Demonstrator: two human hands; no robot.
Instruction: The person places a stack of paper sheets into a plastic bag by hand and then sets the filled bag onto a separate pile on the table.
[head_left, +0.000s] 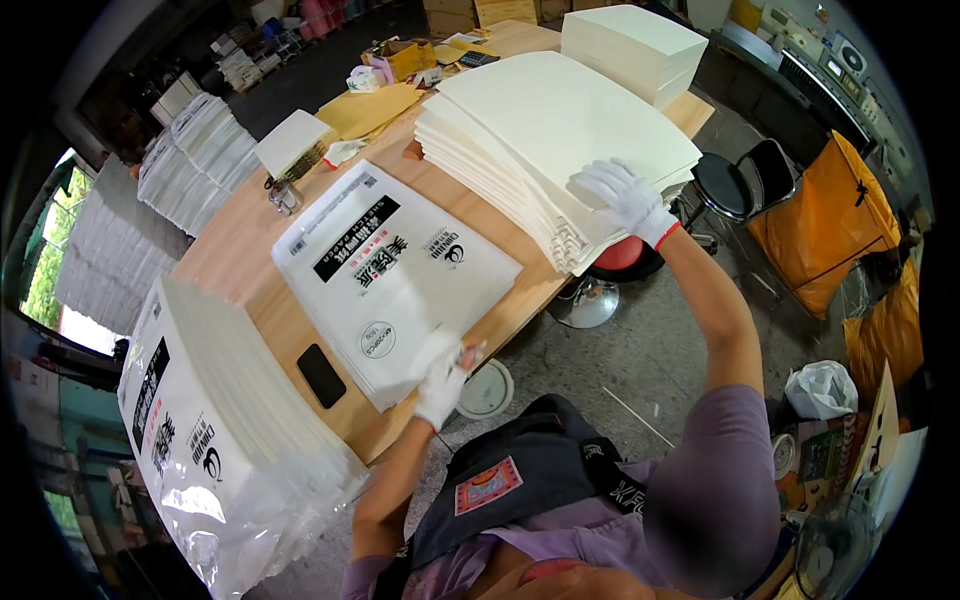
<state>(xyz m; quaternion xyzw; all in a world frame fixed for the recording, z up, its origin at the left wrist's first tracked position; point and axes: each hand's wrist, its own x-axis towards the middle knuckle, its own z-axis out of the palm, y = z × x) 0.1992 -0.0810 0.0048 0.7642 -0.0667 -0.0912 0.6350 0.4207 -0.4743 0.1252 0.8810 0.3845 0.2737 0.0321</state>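
My right hand (622, 198), in a white glove with a red cuff, lies flat with fingers outstretched on a large fanned stack of cream-white paper sheets (560, 110). My left hand (445, 380), gloved with bare fingertips showing, is beside the near corner of a pile of printed white packaging bags (385, 260). Its thumb and finger are drawn together; whatever may be between them is too small to make out. A tall bundle of filled, plastic-wrapped paper packs (225, 400) stands at the left. Between it and the printed pile lies a black phone (321, 376).
A squared paper block (635, 50) stands at the table's far right. Farther back on the wooden table (235, 235) are a small glass jar (284, 196), yellow sheets (370, 108) and a box (405, 60). A black stool (725, 185) and orange sacks (830, 225) are to the right.
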